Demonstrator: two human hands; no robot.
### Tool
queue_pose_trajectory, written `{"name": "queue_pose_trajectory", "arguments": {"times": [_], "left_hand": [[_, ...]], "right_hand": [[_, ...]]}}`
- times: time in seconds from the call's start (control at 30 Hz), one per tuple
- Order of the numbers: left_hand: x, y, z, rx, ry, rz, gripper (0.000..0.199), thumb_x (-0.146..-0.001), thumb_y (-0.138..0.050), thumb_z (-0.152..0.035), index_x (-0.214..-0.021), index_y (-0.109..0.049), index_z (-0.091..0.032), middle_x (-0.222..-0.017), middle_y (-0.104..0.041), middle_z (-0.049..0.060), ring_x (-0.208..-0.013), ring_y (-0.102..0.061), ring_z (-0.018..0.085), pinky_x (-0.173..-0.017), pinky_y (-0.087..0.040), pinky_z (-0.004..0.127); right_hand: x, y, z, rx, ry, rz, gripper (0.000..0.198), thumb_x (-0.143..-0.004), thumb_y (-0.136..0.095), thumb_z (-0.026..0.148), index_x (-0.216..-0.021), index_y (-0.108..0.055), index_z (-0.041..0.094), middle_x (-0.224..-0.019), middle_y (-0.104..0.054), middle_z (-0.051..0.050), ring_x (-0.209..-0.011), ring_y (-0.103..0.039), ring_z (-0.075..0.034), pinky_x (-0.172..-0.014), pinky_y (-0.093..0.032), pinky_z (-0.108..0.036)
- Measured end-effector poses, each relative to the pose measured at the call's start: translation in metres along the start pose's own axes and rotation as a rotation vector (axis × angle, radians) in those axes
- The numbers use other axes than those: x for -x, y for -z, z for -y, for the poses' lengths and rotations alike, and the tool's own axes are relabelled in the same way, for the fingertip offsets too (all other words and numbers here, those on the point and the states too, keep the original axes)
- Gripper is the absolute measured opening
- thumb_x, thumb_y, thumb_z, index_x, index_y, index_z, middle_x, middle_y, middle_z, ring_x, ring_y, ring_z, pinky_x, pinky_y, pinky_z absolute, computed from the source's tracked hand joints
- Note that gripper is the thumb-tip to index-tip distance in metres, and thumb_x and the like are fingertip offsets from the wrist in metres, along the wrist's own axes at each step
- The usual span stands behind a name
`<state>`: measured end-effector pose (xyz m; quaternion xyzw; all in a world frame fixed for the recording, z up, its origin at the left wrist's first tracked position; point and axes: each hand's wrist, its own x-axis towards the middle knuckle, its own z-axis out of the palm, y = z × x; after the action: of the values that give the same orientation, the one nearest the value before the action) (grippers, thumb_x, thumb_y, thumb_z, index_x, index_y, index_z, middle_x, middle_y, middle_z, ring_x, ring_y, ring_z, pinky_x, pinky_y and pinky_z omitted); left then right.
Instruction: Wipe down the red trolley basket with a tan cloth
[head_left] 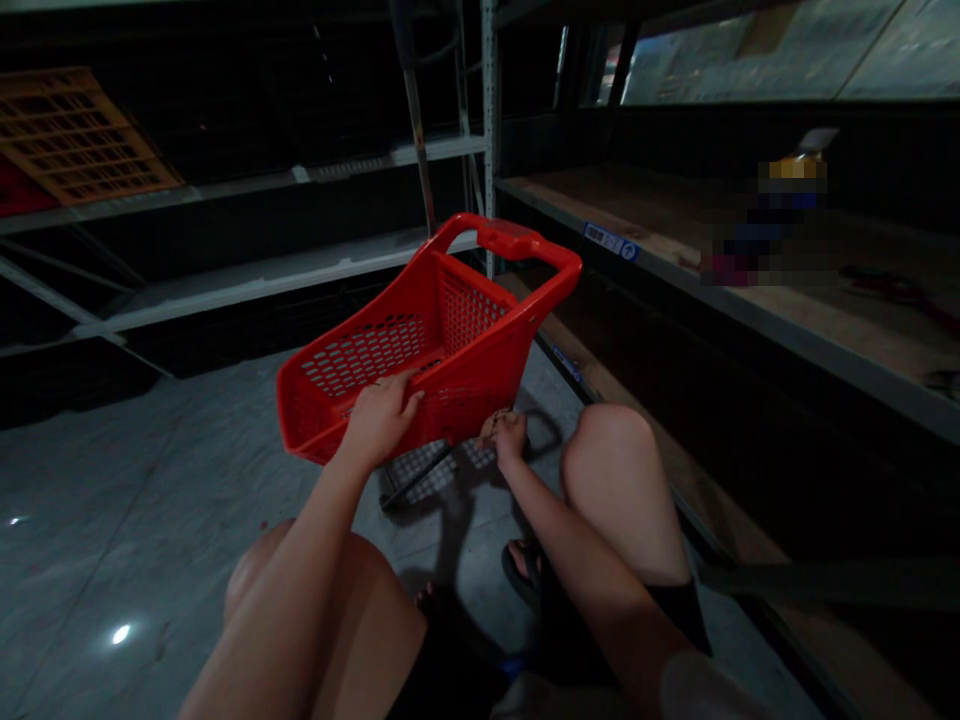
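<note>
The left hand [382, 415] grips the tilted red basket's [420, 340] rim, while the right hand [506, 435] curls closed underneath it, basket empty.

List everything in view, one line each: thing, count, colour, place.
shopping basket: one, red, tilted on the floor ahead, handle at the far end
frame under the basket: one, dark, at its near end
crate: one, orange, upper left shelf
shelving: grey metal with wooden boards, left, behind and right
shelf label: one, blue and white, right shelf edge
floor: grey tiles, glossy
sandal: one, dark, between the knees
left hand: on the basket's near rim
right hand: at the basket's lower near corner, grip unclear
</note>
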<state>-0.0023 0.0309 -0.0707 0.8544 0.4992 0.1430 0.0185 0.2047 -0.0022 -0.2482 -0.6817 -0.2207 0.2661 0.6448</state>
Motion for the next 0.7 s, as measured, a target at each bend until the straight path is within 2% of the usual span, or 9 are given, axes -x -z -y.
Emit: {"name": "queue_pose_trajectory", "arguments": {"times": [0.07, 0.13, 0.27, 0.37, 0.47, 0.57, 0.7], "left_hand": [[0.004, 0.009, 0.008, -0.017, 0.060, 0.035, 0.043, -0.102, -0.046, -0.040, -0.136, -0.060, -0.016, -0.124, -0.072, 0.014, -0.114, -0.068, 0.029, -0.100, -0.051, 0.041], [0.008, 0.017, 0.017, 0.003, 0.094, 0.066, 0.040, -0.102, -0.047, -0.044, -0.127, -0.065, -0.019, -0.123, -0.074, 0.011, -0.111, -0.069, 0.028, -0.095, -0.053, 0.039], [0.018, 0.019, 0.026, 0.064, 0.159, 0.072, 0.036, -0.101, -0.047, -0.047, -0.118, -0.068, -0.024, -0.118, -0.076, 0.007, -0.105, -0.071, 0.025, -0.091, -0.054, 0.034], [0.023, 0.015, 0.026, 0.090, 0.206, 0.087, 0.037, -0.102, -0.046, -0.046, -0.123, -0.066, -0.022, -0.120, -0.075, 0.008, -0.107, -0.072, 0.025, -0.092, -0.054, 0.033], [0.024, 0.011, 0.024, 0.044, 0.232, 0.122, 0.035, -0.102, -0.045, -0.039, -0.122, -0.066, -0.020, -0.118, -0.076, 0.011, -0.107, -0.072, 0.027, -0.089, -0.054, 0.034], [0.022, 0.009, 0.025, -0.015, 0.227, 0.124, 0.033, -0.102, -0.043, -0.034, -0.119, -0.067, -0.020, -0.114, -0.076, 0.013, -0.105, -0.072, 0.029, -0.086, -0.054, 0.035], [0.017, 0.006, 0.029, 0.065, 0.196, 0.094, 0.032, -0.100, -0.046, -0.032, -0.118, -0.069, -0.020, -0.113, -0.077, 0.012, -0.106, -0.072, 0.028, -0.089, -0.054, 0.034]], "right_hand": [[-0.018, -0.001, 0.025, -0.042, 0.043, -0.079, 0.009, -0.089, -0.058, 0.022, -0.096, -0.053, 0.018, -0.088, -0.062, 0.000, -0.077, -0.058, -0.014, -0.075, -0.051, -0.029], [-0.036, -0.001, 0.057, -0.083, 0.127, -0.107, 0.015, -0.084, -0.056, 0.023, -0.098, -0.051, 0.020, -0.092, -0.062, 0.000, -0.082, -0.059, -0.014, -0.082, -0.051, -0.029], [-0.054, -0.003, 0.123, -0.170, 0.512, -0.064, 0.030, -0.083, -0.060, 0.031, -0.109, -0.051, 0.021, -0.109, -0.062, -0.007, -0.102, -0.062, -0.019, -0.098, -0.050, -0.036], [-0.051, -0.009, 0.152, -0.124, 0.742, -0.051, 0.031, -0.085, -0.060, 0.030, -0.113, -0.052, 0.021, -0.116, -0.061, -0.010, -0.109, -0.061, -0.022, -0.104, -0.048, -0.041], [-0.041, -0.018, 0.157, 0.027, 0.837, 0.004, 0.025, -0.084, -0.060, 0.021, -0.109, -0.057, 0.021, -0.115, -0.063, -0.010, -0.113, -0.059, -0.023, -0.107, -0.046, -0.042], [-0.025, -0.027, 0.146, 0.180, 0.900, 0.221, 0.023, -0.082, -0.058, 0.013, -0.103, -0.063, 0.021, -0.109, -0.066, -0.009, -0.110, -0.060, -0.024, -0.106, -0.047, -0.041], [0.001, -0.036, 0.133, 0.302, 0.999, 0.514, 0.028, -0.083, -0.055, 0.007, -0.104, -0.066, 0.021, -0.107, -0.068, -0.008, -0.109, -0.062, -0.024, -0.106, -0.049, -0.040]]}}
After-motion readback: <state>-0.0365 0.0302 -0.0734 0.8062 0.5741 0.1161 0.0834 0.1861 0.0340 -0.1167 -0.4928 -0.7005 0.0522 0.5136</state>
